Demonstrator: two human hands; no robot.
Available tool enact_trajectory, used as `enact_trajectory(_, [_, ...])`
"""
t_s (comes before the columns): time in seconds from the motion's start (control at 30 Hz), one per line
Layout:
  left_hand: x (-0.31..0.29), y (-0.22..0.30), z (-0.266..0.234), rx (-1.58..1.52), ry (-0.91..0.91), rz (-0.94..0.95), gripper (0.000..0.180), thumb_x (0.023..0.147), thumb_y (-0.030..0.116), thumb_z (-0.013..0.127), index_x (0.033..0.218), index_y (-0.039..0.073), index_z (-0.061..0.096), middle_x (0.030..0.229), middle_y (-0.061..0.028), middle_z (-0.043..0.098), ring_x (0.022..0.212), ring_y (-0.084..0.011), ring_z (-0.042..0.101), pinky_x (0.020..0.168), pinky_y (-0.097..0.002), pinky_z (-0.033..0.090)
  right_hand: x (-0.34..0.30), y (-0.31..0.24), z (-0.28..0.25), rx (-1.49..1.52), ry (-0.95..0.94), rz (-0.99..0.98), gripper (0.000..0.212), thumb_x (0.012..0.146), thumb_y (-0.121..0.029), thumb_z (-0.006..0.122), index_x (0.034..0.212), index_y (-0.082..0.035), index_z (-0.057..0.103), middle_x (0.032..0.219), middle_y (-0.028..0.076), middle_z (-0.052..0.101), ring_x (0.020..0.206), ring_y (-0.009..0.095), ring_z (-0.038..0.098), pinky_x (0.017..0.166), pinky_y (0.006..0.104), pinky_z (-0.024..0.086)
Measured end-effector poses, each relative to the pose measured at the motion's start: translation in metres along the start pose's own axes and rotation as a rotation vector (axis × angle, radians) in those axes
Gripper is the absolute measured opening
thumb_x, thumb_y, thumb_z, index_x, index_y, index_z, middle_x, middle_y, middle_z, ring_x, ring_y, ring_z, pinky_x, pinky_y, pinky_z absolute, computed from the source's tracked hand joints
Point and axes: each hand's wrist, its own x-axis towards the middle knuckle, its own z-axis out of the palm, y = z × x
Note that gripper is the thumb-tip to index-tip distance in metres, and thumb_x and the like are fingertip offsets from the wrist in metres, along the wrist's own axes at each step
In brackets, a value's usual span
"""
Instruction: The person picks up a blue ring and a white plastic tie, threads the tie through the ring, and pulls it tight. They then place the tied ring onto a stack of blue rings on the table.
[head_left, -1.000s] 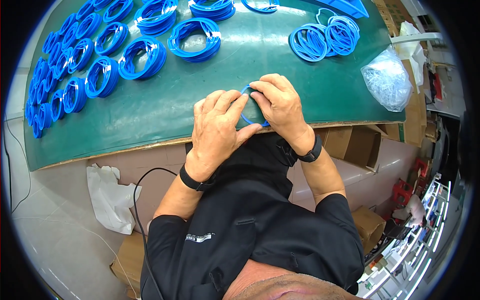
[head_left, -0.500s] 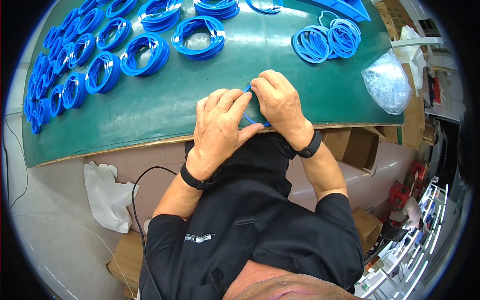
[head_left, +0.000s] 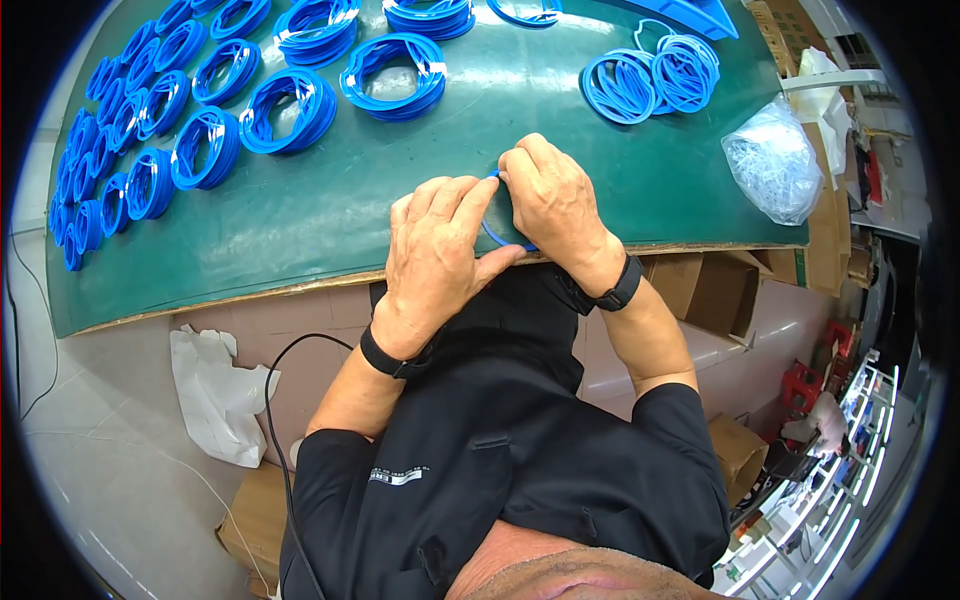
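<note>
Both hands meet just above the near edge of a green-topped table (head_left: 300,225), around a loop of blue tubing or cable (head_left: 492,232). My left hand (head_left: 432,240) grips the loop's left side, its fingers curled and its thumb along the bottom. Bent over the loop's right side, my right hand (head_left: 552,200) pinches it near the top with thumb and fingers. Only thin arcs of the loop show between the hands; the rest is hidden beneath them.
Rows of blue coils (head_left: 288,110) cover the table's left and back. Two looser blue coils (head_left: 650,80) lie at the back right, near a blue tray (head_left: 690,15). A clear plastic bag (head_left: 773,160) sits at the right edge. An open cardboard box (head_left: 722,295) stands below.
Both hands keep their hold on the blue loop. My right hand has shifted very slightly to the left and away from me.
</note>
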Motion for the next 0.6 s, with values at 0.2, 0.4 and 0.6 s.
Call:
enact_trajectory(0.2, [0.0010,0.0009,0.0014,0.013,0.004,-0.011,0.085,0.074,0.037,0.103,0.148,0.010,0.071,0.140,-0.0064,0.069,0.134,-0.0300,0.062,0.109,-0.0474,0.047,-0.0016,0.0035,-0.0015,0.090,0.005,0.005,0.016,0.092,0.003,0.076,0.104,-0.004,0.067,0.102,0.014,0.065,0.088,0.038,0.069,0.079,0.0466,0.058])
enact_trajectory(0.4, [0.0027,0.0012,0.0005,0.035,-0.019,-0.010,0.087,0.074,0.036,0.103,0.150,0.010,0.070,0.141,-0.0062,0.067,0.134,-0.0293,0.061,0.109,-0.0471,0.047,-0.0051,0.0052,-0.0044,0.159,-0.005,0.004,0.017,0.092,0.004,0.076,0.104,-0.004,0.067,0.103,0.014,0.065,0.090,0.040,0.068,0.080,0.0483,0.057])
enact_trajectory(0.6, [0.0037,0.0010,0.0003,0.037,-0.038,-0.014,0.085,0.074,0.037,0.103,0.148,0.011,0.072,0.140,-0.0057,0.066,0.134,-0.0288,0.061,0.110,-0.0473,0.046,-0.0081,0.0089,-0.0074,0.205,-0.005,-0.017,0.018,0.092,0.005,0.076,0.104,-0.004,0.067,0.103,0.015,0.065,0.092,0.040,0.067,0.081,0.0487,0.056])
